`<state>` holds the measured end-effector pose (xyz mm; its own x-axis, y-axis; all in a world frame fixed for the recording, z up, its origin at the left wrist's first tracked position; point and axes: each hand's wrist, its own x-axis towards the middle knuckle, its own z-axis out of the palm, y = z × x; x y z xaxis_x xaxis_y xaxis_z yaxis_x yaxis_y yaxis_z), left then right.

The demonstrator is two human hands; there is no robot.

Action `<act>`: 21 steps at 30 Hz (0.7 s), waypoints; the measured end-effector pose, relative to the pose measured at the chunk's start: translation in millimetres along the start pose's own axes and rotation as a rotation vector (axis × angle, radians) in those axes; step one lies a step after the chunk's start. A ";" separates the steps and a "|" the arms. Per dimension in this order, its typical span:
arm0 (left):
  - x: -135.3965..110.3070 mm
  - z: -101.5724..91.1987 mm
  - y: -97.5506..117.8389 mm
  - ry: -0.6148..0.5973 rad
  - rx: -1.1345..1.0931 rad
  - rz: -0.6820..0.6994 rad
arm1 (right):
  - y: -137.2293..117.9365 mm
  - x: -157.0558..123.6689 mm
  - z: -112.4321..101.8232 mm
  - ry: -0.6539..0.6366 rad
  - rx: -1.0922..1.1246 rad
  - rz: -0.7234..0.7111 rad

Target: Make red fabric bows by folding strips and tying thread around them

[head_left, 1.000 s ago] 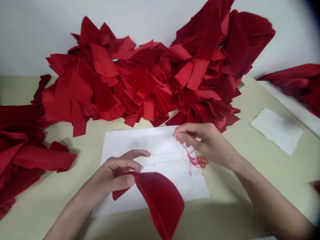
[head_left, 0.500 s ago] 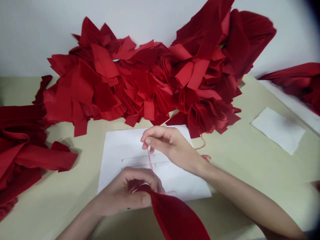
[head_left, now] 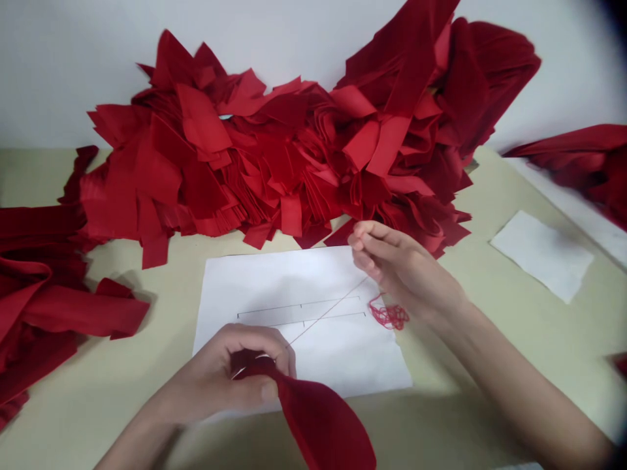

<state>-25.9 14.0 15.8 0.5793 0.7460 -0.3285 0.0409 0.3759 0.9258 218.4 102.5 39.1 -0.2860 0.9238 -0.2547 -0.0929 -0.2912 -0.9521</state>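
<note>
My left hand (head_left: 235, 372) is closed round a dark red velvet strip (head_left: 326, 418), pinching it between thumb and fingers. The strip's lower end curves down past the bottom edge of the view. A thin red thread (head_left: 326, 311) runs taut from behind my left fingers up to my right hand (head_left: 406, 267). That hand is closed, its thumb and fingertips pressed together; whether a needle is between them I cannot make out. Under both hands lies a white paper sheet (head_left: 255, 281) with two ruled lines. A loose tangle of red thread (head_left: 389, 315) lies at the sheet's right edge.
A large heap of red velvet strips (head_left: 274, 156) spreads along the back of the table. More red fabric (head_left: 44, 300) lies at the left, and some (head_left: 582, 156) at the far right by a white edge. A small white paper (head_left: 543, 254) rests on the right side.
My right hand has moved right and slightly up, drawing the thread out into a long straight line. My left hand has shifted a little left with the velvet strip still in it.
</note>
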 end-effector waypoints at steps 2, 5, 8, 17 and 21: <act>0.7 0.9 0.6 0.033 0.139 0.020 | 3.9 -4.9 -13.5 0.035 -0.119 -0.029; 3.1 5.8 -1.5 0.097 0.372 0.034 | 12.4 -11.9 -36.2 -0.001 -0.411 -0.089; 4.2 10.9 -6.6 0.151 0.538 0.066 | 12.8 -20.5 -54.6 0.027 -0.832 -0.200; 3.8 17.4 -17.4 0.307 1.012 0.475 | -1.8 -48.3 3.3 -0.042 -1.078 -0.503; 5.3 18.0 -17.8 0.352 1.081 0.554 | 18.4 -30.4 36.5 -0.405 -0.849 -0.268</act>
<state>-8.9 1.3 1.0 0.4910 0.8271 0.2735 0.6015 -0.5490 0.5804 190.6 60.0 35.5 -0.6759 0.7320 -0.0861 0.4700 0.3381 -0.8154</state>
